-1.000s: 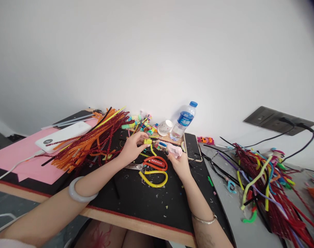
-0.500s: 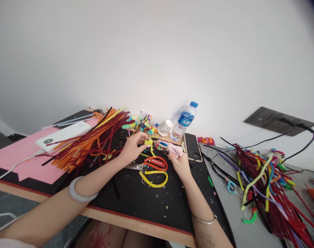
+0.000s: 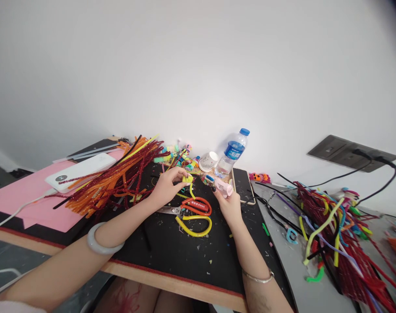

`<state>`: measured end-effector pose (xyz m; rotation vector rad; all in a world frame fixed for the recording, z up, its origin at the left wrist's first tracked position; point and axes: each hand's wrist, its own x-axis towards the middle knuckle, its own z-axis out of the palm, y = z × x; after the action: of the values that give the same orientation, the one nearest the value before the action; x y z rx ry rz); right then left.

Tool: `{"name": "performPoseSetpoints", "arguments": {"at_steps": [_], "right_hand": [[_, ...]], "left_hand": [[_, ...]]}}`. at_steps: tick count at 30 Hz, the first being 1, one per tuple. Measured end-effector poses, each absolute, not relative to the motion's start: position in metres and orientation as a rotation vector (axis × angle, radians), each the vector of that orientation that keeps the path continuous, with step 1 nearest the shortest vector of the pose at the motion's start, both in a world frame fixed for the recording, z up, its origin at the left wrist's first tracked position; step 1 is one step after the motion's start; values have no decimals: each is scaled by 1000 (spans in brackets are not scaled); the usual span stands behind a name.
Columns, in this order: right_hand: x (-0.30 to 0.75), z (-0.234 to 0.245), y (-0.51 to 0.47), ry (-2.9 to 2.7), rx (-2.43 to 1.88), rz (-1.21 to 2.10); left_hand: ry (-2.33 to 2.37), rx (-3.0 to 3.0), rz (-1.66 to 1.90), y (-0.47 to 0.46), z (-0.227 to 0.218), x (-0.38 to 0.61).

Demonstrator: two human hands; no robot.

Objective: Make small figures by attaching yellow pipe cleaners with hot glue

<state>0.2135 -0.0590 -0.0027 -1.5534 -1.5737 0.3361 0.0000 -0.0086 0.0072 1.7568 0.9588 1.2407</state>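
My left hand [image 3: 169,187] pinches a coiled yellow pipe cleaner [image 3: 187,178], and its loose end hangs down toward the scissors. In my right hand [image 3: 228,205] is a small pink glue gun [image 3: 223,188], its front end pointing left. A short gap lies between that front end and the yellow coil. Scissors [image 3: 194,226] with one red and one yellow handle lie on the black mat [image 3: 181,265] just below both hands. The fingers of my right hand are partly hidden behind the glue gun.
Left of my hands lie orange and dark red pipe cleaners [image 3: 119,178], a white power bank [image 3: 80,171] and pink sheets [image 3: 15,191]. Behind stand a paper cup [image 3: 208,161], a water bottle [image 3: 233,152] and a phone [image 3: 243,184]. More pipe cleaners [image 3: 341,243] cover the right side.
My right hand has shifted slightly right with the glue gun, widening the gap to the yellow coil. My left hand stays in nearly the same place.
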Motion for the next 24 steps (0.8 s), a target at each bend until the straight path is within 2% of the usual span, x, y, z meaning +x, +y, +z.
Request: {"name": "performPoseSetpoints", "arguments": {"at_steps": [4, 10, 15, 18, 24], "right_hand": [[214, 2, -61, -1746, -1742, 134], [212, -4, -61, -1793, -1960, 72], [205, 3, -64, -1875, -1649, -34], [196, 9, -68, -1977, -1421, 31], [183, 8, -73, -2062, -1256, 116]], "left_hand": [[939, 1663, 1233, -9, 6, 1], [897, 1555, 1210, -10, 4, 3], [881, 1536, 1174, -10, 4, 4], [869, 1555, 1140, -11, 3, 5], [828, 1639, 1065, -17, 3, 7]]}}
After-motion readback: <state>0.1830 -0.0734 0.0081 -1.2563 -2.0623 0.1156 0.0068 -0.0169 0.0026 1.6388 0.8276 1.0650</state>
